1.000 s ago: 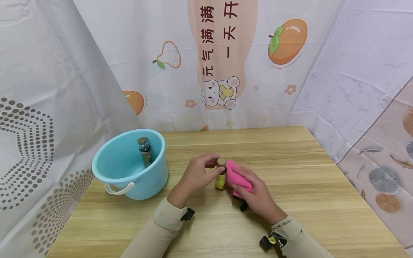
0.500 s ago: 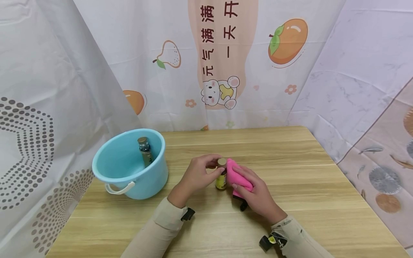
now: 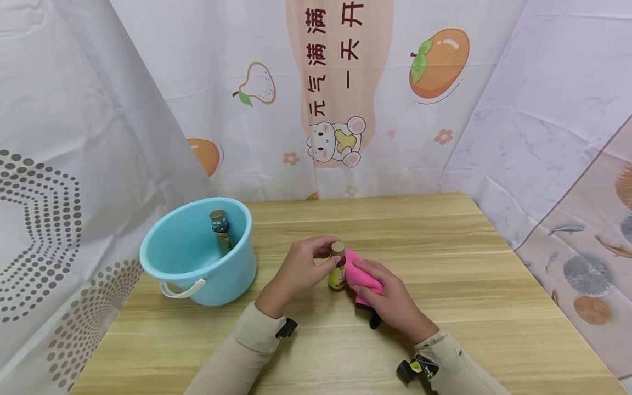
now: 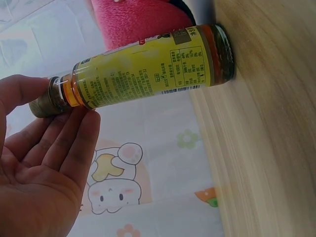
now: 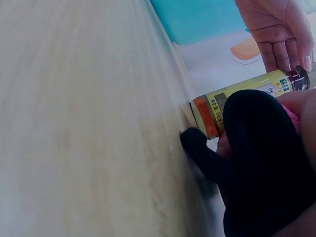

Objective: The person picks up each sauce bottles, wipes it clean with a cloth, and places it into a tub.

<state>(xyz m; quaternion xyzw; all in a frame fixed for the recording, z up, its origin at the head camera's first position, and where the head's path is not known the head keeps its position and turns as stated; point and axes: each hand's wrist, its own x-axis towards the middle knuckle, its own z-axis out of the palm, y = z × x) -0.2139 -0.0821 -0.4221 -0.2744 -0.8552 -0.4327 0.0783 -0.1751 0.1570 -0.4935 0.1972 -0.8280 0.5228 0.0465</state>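
A small glass bottle [image 3: 337, 277] with a yellow label and a gold-brown cap stands upright on the table, its base at the wood. My left hand [image 3: 302, 269] pinches it at the cap and neck between thumb and fingers, as the left wrist view [image 4: 54, 168] confirms. In my right hand [image 3: 390, 296] is a pink plush item [image 3: 362, 274] with black, rounded soft ends [image 5: 261, 148]; my fingers curl over it. Its pink side lies right beside the bottle's label. The black part hides the lower side of the bottle in the right wrist view.
Left on the table stands a light blue bucket [image 3: 237, 280] with a white handle [image 3: 182, 289]. Inside leans another dark bottle [image 3: 222, 233] with a gold-brown cap. Printed curtains [image 3: 276, 131] hang behind and beside the wooden table [image 3: 419, 230].
My right hand has shifted the pink plush item slightly left and lower against the bottle's side. Left hand and bottle stay nearly still.
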